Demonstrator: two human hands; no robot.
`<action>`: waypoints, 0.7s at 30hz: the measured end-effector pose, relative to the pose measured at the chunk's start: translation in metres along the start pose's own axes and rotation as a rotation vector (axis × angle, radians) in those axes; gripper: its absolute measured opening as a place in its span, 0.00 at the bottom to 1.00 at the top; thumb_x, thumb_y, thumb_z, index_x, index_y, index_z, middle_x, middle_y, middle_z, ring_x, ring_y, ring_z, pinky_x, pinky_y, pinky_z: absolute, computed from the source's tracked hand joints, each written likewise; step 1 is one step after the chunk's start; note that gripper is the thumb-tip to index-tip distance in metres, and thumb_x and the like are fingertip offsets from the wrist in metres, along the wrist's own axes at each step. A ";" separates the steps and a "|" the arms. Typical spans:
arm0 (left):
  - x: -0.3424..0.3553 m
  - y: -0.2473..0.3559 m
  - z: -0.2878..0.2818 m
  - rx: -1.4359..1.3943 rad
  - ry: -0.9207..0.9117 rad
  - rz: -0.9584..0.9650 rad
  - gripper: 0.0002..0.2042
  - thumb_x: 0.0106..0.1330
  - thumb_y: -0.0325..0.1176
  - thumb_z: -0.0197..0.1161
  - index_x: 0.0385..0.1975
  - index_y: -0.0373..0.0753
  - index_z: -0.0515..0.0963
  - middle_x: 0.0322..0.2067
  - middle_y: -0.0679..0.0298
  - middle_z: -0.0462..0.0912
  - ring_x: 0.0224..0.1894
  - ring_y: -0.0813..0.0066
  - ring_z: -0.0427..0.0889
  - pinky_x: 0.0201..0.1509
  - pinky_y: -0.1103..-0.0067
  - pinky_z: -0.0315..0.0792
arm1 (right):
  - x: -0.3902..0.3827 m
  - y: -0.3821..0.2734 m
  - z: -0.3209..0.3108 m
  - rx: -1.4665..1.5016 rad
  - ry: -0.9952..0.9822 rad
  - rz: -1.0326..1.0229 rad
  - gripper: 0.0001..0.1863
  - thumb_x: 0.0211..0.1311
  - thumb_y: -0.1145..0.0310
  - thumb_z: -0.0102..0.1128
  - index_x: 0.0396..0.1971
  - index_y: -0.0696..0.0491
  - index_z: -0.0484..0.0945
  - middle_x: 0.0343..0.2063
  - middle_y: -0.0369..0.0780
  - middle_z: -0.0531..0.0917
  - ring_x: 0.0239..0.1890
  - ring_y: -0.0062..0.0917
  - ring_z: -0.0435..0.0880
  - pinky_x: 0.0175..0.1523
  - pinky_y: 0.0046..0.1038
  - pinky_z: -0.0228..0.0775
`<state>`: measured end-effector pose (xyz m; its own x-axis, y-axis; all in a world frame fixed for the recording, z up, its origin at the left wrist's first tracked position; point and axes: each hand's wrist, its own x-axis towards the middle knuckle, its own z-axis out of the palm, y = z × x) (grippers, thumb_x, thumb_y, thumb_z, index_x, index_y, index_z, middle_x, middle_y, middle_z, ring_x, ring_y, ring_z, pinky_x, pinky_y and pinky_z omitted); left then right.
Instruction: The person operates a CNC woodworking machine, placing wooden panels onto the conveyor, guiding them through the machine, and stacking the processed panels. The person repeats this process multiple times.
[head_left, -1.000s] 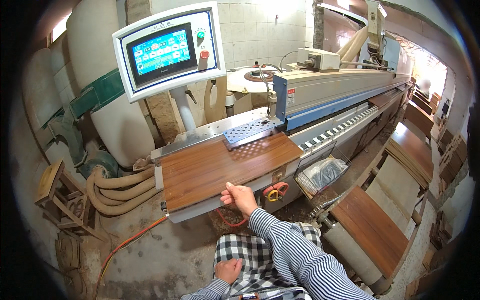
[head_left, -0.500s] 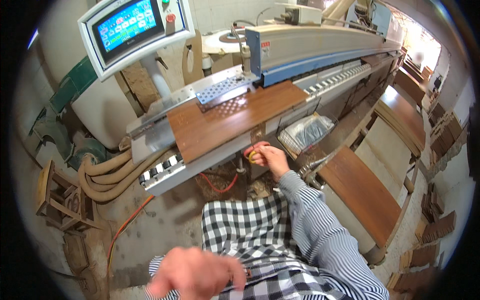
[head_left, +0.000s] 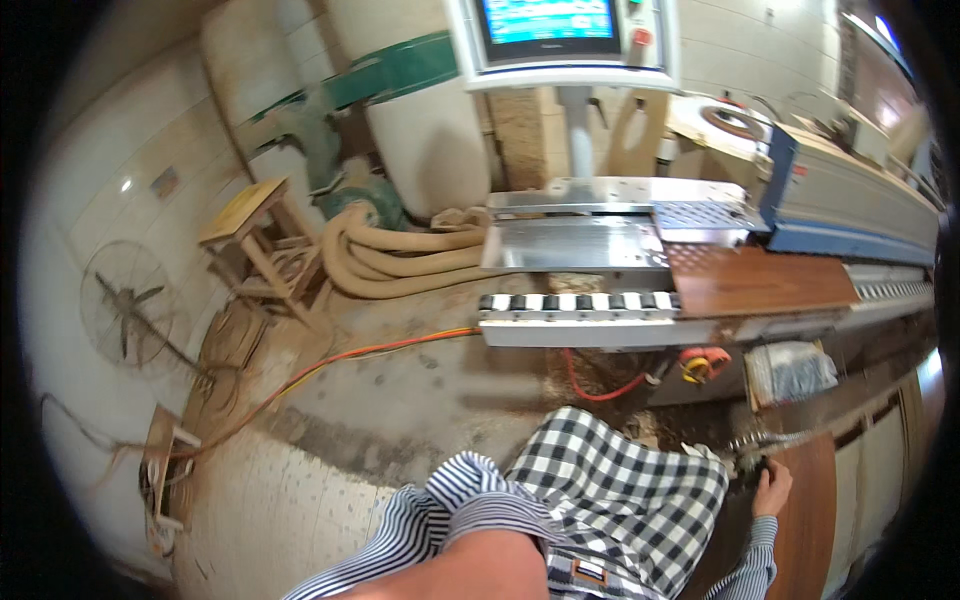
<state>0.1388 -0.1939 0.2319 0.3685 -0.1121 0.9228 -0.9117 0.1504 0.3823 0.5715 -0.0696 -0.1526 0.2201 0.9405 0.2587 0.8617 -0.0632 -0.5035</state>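
A brown wood-grain board [head_left: 760, 285] lies on the machine's infeed, partly under a perforated metal plate [head_left: 700, 215], beside a roller strip [head_left: 578, 303]. A red-and-yellow looped item [head_left: 703, 365] hangs below the board. At the lower right my right hand [head_left: 772, 488] is closed at the near side of another brown board [head_left: 805, 515], on a lower conveyor; what its fingers hold is too small to make out. My left forearm fills the bottom middle, close to the camera; that hand is out of the frame.
A control panel [head_left: 560, 75] stands above the machine. Beige hoses [head_left: 400, 260], a wooden stool [head_left: 260, 230] and a wire fan [head_left: 130, 305] are at the left. Cables [head_left: 350, 355] run across the floor. A bagged bundle [head_left: 785, 370] sits in a basket below the machine.
The view has swung left. The upper board has slid rightward along the machine, uncovering rollers. My right hand has left the looped item for the lower conveyor; my left arm has risen toward the camera.
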 end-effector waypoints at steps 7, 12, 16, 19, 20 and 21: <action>0.001 -0.004 0.009 -0.036 0.019 0.078 0.38 0.53 0.71 0.56 0.03 0.41 0.55 0.05 0.60 0.59 0.09 0.62 0.59 0.15 0.70 0.51 | 0.054 -0.013 0.022 -0.540 -0.235 -0.131 0.22 0.50 0.77 0.60 0.49 0.54 0.74 0.53 0.42 0.73 0.57 0.39 0.67 0.58 0.40 0.63; 0.004 0.003 -0.002 -0.002 -0.006 0.094 0.38 0.53 0.71 0.56 0.02 0.41 0.55 0.05 0.60 0.59 0.09 0.62 0.59 0.14 0.70 0.51 | 0.060 0.022 0.030 -0.672 -0.303 -0.104 0.14 0.59 0.74 0.49 0.45 0.56 0.76 0.48 0.44 0.74 0.57 0.38 0.66 0.57 0.39 0.63; 0.000 0.006 0.000 0.033 0.020 0.084 0.38 0.53 0.72 0.56 0.02 0.41 0.56 0.05 0.61 0.60 0.09 0.63 0.60 0.13 0.70 0.50 | 0.048 0.005 0.021 -0.706 -0.310 -0.080 0.14 0.60 0.76 0.46 0.45 0.57 0.75 0.49 0.44 0.73 0.58 0.37 0.66 0.57 0.38 0.63; 0.003 0.005 0.003 0.088 0.041 0.073 0.38 0.53 0.72 0.55 0.02 0.41 0.56 0.05 0.62 0.60 0.08 0.64 0.59 0.12 0.71 0.49 | 0.054 0.011 0.026 -0.623 -0.258 -0.171 0.14 0.57 0.77 0.46 0.43 0.57 0.74 0.50 0.45 0.72 0.57 0.39 0.66 0.58 0.40 0.61; 0.002 0.006 0.004 0.064 0.042 0.052 0.38 0.54 0.72 0.54 0.02 0.42 0.56 0.05 0.62 0.60 0.08 0.65 0.59 0.12 0.71 0.49 | 0.045 0.034 0.035 -0.609 -0.110 -0.283 0.14 0.55 0.77 0.47 0.42 0.57 0.74 0.49 0.45 0.73 0.54 0.39 0.68 0.57 0.40 0.63; 0.000 0.006 0.005 0.049 0.045 0.046 0.38 0.54 0.72 0.54 0.02 0.42 0.56 0.05 0.62 0.60 0.08 0.66 0.58 0.12 0.71 0.48 | 0.038 0.036 0.033 -0.597 0.041 -0.393 0.14 0.53 0.76 0.48 0.40 0.58 0.75 0.47 0.45 0.73 0.52 0.40 0.69 0.56 0.40 0.64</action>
<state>0.1325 -0.1980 0.2334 0.3326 -0.0622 0.9410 -0.9353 0.1060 0.3376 0.5957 -0.0253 -0.1886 -0.1511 0.9185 0.3653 0.9813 0.0950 0.1672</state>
